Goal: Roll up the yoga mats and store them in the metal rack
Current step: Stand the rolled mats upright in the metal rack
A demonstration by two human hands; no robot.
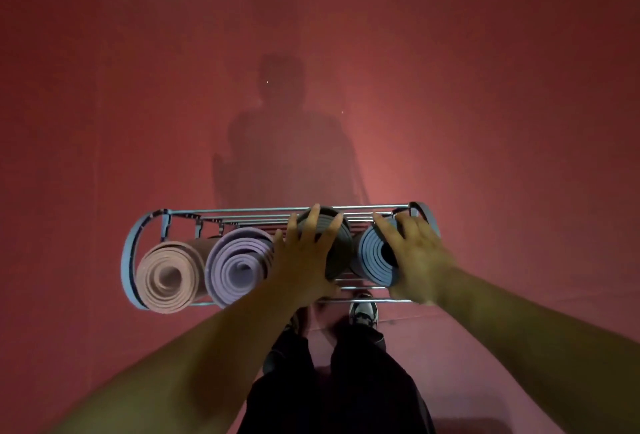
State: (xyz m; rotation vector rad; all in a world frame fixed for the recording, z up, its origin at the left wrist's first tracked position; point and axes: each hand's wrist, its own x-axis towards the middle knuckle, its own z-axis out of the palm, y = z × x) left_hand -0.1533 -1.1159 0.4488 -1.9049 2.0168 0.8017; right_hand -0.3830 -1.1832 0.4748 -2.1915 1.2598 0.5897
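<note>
A metal rack (129, 253) stands against the red wall and holds several rolled yoga mats standing on end. From left to right they are a pink mat (166, 276), a lilac mat (239, 265), a dark grey mat (337, 243) and a blue mat (375, 257). My left hand (304, 257) lies flat with spread fingers on the top of the dark grey mat. The blue mat's top end carries my right hand (417, 257), its fingers straight and reaching toward the rack's right end.
The rack's wire rails (367, 300) run across in front of my feet; one shoe (363, 312) shows under them. My dark trousers (332, 381) fill the bottom centre. Red floor and red wall surround the rack on every side.
</note>
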